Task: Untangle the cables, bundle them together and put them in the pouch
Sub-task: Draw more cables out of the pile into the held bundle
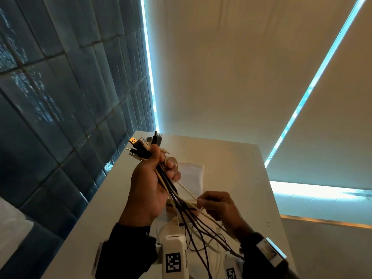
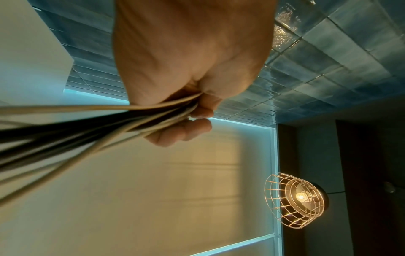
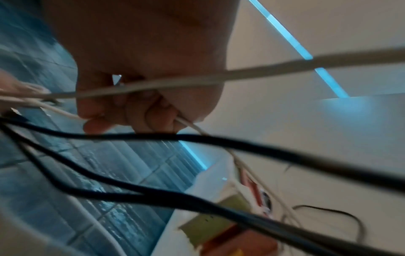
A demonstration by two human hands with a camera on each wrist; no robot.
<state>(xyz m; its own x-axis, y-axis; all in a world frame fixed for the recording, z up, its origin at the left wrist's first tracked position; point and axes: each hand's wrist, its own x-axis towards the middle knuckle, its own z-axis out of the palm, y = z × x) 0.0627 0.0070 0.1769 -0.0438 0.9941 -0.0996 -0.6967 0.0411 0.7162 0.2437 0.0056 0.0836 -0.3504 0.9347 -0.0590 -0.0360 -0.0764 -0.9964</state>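
We observe the left hand (image 1: 148, 188) raised above the white tabletop (image 1: 237, 178), its fingers and thumb curled round a bundle of cables (image 1: 171, 190), black and cream-white together. The plug ends (image 1: 143, 147), several of them USB connectors, fan out above the fist; the loose lengths hang down from under it and trail onto the tabletop near the lower edge of the head view. The left wrist view confirms this hold: the cables (image 2: 109, 124) pass through the closed fingers (image 2: 181, 131) and run off to the left of the picture. We note the right hand (image 1: 219, 208) lower and to the right, pinching a single cream-white cable (image 1: 187, 191) between thumb and fingertips; this strand runs from the left fist across to the right hand. In the right wrist view the fingers (image 3: 153, 112) are curled on that thin white cable (image 3: 188, 123), with blurred black cables (image 3: 197, 138) crossing in front. A flat white pouch (image 1: 191, 174) lies on the tabletop behind the hands, apart from both. Dark blue tiles (image 1: 60, 87) cover the wall to the left.
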